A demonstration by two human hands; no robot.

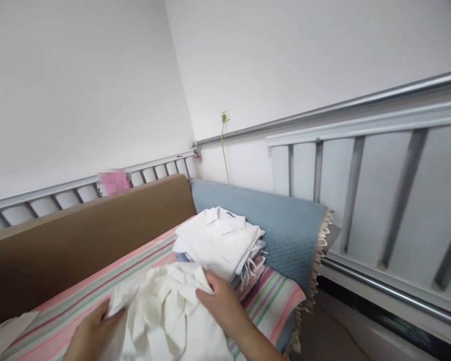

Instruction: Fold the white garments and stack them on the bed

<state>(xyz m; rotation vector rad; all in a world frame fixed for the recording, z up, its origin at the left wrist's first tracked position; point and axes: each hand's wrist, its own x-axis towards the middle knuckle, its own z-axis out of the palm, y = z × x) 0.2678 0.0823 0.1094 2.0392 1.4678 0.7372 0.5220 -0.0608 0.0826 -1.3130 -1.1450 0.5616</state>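
A crumpled cream-white garment [165,311] lies bunched on the striped bed cover in front of me. My left hand [92,333] grips its left edge, fingers closed round the cloth. My right hand [220,303] pinches the garment's upper right part, just in front of a stack of folded clothes [218,240] topped by a white collared shirt.
The striped pink and green cover [274,301] spreads over the bed, a blue quilted cloth [285,225] hangs over its far end. A brown headboard [78,235] runs along the left. Metal rails [361,200] line the white wall; a green cable [224,145] hangs from a socket.
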